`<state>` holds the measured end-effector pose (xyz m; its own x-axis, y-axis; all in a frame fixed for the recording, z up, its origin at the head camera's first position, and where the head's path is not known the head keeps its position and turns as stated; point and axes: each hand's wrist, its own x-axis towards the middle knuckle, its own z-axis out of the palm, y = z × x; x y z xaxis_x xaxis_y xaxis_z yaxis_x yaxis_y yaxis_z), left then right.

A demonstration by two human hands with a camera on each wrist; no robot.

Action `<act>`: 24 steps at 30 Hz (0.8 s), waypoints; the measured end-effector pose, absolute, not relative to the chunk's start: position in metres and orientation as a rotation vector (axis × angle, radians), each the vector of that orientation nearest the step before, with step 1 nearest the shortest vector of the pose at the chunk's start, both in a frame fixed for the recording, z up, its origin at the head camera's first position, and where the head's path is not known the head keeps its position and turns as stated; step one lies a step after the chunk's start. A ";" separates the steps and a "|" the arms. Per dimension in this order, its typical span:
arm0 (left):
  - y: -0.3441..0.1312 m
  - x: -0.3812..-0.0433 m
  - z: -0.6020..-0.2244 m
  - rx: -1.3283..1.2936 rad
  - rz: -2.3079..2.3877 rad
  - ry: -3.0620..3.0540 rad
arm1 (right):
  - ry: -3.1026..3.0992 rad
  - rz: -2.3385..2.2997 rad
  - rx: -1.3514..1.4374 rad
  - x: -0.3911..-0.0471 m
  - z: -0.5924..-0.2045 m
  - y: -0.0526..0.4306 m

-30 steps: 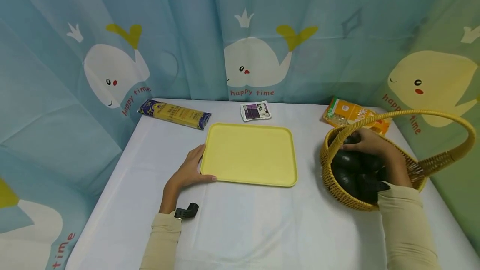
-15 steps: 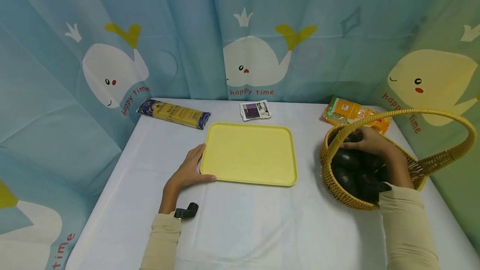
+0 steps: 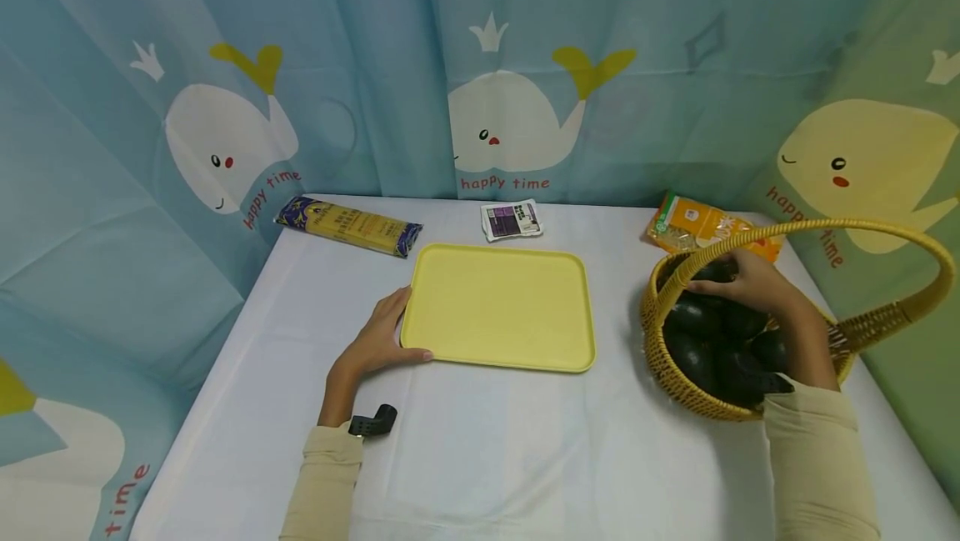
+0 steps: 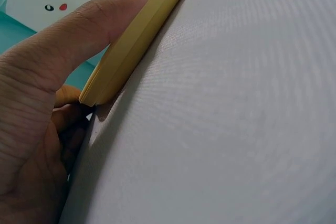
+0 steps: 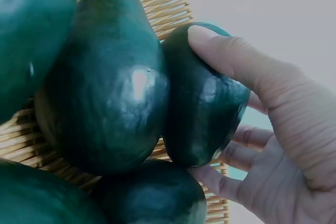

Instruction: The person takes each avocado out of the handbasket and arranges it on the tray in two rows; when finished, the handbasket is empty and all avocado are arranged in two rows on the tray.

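Observation:
My left hand (image 3: 372,343) holds the near left corner of a yellow rectangular tray (image 3: 498,308). In the left wrist view its thumb lies over the tray's rim, with the other fingers behind the corner. At right, my right hand (image 3: 761,283) reaches inside a woven basket (image 3: 675,387) under its tall handle. There it grips a dark green avocado (image 5: 202,100), thumb on top and fingers round the far side. Several more glossy avocados (image 5: 107,85) crowd around the held one, partly hidden by my hand and forearm in the head view.
A yellow and blue long packet (image 3: 348,226) lies at the back left. Behind the tray is a small purple and white sachet (image 3: 512,221). An orange bag (image 3: 697,224) lies behind the basket. A whale-print curtain (image 3: 390,66) encloses the white-covered table (image 3: 480,449).
My right hand has shifted slightly right inside the basket, and the avocado in its grip shows more. My left hand and the tray have stayed in place.

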<state>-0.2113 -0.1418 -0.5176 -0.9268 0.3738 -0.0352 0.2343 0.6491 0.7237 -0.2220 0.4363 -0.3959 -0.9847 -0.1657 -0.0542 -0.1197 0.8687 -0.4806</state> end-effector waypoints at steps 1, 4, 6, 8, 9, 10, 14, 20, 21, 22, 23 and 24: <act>-0.142 -0.211 -0.517 0.503 1.141 2.685 | 2.942 -0.760 -0.217 -0.220 -0.395 0.436; -0.142 -0.211 -0.517 0.509 1.142 2.685 | 2.941 -0.798 -0.206 -0.215 -0.394 0.436; -0.143 -0.211 -0.517 0.509 1.139 2.683 | 2.950 -0.826 -0.211 -0.213 -0.394 0.436; -0.142 -0.211 -0.518 0.507 1.144 2.678 | 2.974 -0.842 -0.218 -0.211 -0.394 0.435; -0.142 -0.211 -0.518 0.505 1.146 2.676 | 2.986 -0.852 -0.220 -0.210 -0.394 0.435; -0.142 -0.211 -0.518 0.503 1.143 2.675 | 3.001 -0.855 -0.212 -0.208 -0.394 0.435; -0.143 -0.210 -0.518 0.505 1.143 2.674 | 3.011 -0.880 -0.115 -0.201 -0.393 0.434; -0.142 -0.211 -0.517 0.507 1.163 2.671 | 2.989 -1.009 0.019 -0.189 -0.388 0.436; -0.142 -0.211 -0.518 0.506 1.163 2.670 | 2.991 -1.049 0.028 -0.188 -0.388 0.436; -0.142 -0.211 -0.518 0.505 1.163 2.669 | 2.994 -1.100 0.033 -0.186 -0.387 0.436; -0.142 -0.211 -0.518 0.504 1.159 2.671 | 2.993 -1.159 0.041 -0.185 -0.387 0.437; -0.142 -0.211 -0.518 0.503 1.157 2.670 | 2.988 -1.213 0.054 -0.183 -0.387 0.437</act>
<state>-0.2109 -0.1424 -0.5176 -0.9249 0.3784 -0.0367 0.2319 0.6381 0.7342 -0.1832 0.4368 -0.3870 -0.9959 0.0626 0.0648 -0.0003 0.7170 -0.6971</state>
